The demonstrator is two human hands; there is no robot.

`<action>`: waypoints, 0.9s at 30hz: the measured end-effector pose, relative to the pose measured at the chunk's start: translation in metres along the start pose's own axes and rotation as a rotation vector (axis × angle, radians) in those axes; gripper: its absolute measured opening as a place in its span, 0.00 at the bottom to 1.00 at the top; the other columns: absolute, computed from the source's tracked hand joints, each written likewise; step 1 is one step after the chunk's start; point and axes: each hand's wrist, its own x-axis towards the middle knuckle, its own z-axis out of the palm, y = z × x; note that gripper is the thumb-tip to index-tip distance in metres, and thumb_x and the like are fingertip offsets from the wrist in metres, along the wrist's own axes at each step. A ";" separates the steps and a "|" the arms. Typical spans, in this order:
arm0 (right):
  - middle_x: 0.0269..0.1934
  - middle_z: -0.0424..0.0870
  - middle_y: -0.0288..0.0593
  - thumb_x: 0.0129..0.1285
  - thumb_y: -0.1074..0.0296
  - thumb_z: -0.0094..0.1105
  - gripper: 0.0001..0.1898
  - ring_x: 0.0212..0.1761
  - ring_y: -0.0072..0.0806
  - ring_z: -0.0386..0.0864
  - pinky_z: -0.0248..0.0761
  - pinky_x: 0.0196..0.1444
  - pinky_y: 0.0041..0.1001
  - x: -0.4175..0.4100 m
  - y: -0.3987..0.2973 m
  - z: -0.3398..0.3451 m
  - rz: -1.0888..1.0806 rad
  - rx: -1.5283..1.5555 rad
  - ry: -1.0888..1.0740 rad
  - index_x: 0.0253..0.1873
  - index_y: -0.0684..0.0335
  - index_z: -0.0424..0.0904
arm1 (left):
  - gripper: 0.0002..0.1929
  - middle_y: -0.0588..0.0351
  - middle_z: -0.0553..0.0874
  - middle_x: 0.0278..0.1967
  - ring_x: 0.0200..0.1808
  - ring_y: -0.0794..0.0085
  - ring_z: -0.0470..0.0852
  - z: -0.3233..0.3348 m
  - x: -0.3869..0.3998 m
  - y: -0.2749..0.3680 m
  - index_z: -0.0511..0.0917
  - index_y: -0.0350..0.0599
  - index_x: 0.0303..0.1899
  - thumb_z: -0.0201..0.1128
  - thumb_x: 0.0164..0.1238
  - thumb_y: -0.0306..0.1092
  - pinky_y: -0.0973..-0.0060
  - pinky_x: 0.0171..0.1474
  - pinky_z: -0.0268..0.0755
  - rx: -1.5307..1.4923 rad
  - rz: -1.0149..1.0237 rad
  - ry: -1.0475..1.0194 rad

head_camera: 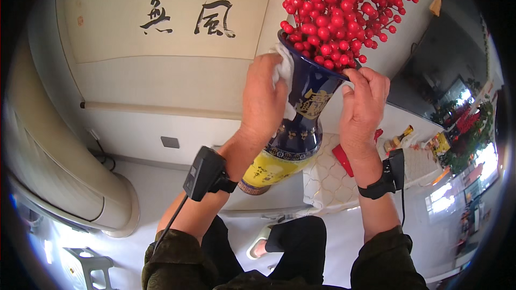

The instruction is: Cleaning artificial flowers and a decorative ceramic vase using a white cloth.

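A tall porcelain vase (pixel 300 129), dark blue above and yellow below with gold ornament, stands before me. Red artificial berry branches (pixel 338 16) fill its flared mouth. My left hand (pixel 264 92) presses a white cloth (pixel 284 66) against the left side of the neck, just under the rim. On the right, my right hand (pixel 365 100) pinches the vase's rim between thumb and fingers. Part of the cloth is hidden behind my left hand, and my left forearm covers some of the vase's body.
Behind the vase a calligraphy scroll (pixel 169 40) hangs on the wall. To the right are a cabinet with a patterned cover (pixel 328 177), a red object (pixel 342 160) and a dark television screen (pixel 439 60). A rounded beige column-shaped appliance (pixel 60 141) and a plastic stool (pixel 90 268) stand left.
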 end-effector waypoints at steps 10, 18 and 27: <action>0.45 0.71 0.48 0.48 0.82 0.58 0.17 0.48 0.43 0.68 0.65 0.51 0.38 -0.002 -0.004 -0.003 0.047 0.000 -0.021 0.47 0.69 0.77 | 0.22 0.45 0.76 0.51 0.53 0.50 0.72 -0.021 -0.028 0.008 0.75 0.39 0.47 0.57 0.46 0.13 0.60 0.58 0.66 0.246 0.355 -0.098; 0.46 0.71 0.48 0.48 0.81 0.59 0.18 0.48 0.44 0.68 0.65 0.50 0.38 -0.005 0.000 -0.001 0.039 0.007 -0.022 0.48 0.68 0.77 | 0.11 0.59 0.84 0.35 0.32 0.81 0.80 -0.002 0.037 -0.043 0.77 0.36 0.50 0.53 0.70 0.25 0.82 0.37 0.74 -0.675 -0.350 -0.076; 0.47 0.69 0.48 0.46 0.81 0.60 0.20 0.48 0.43 0.67 0.64 0.50 0.38 -0.009 0.004 0.005 0.012 -0.004 0.015 0.48 0.68 0.76 | 0.13 0.49 0.85 0.43 0.39 0.69 0.86 0.031 0.080 -0.056 0.76 0.34 0.52 0.50 0.70 0.24 0.75 0.42 0.80 -0.956 -0.575 -0.348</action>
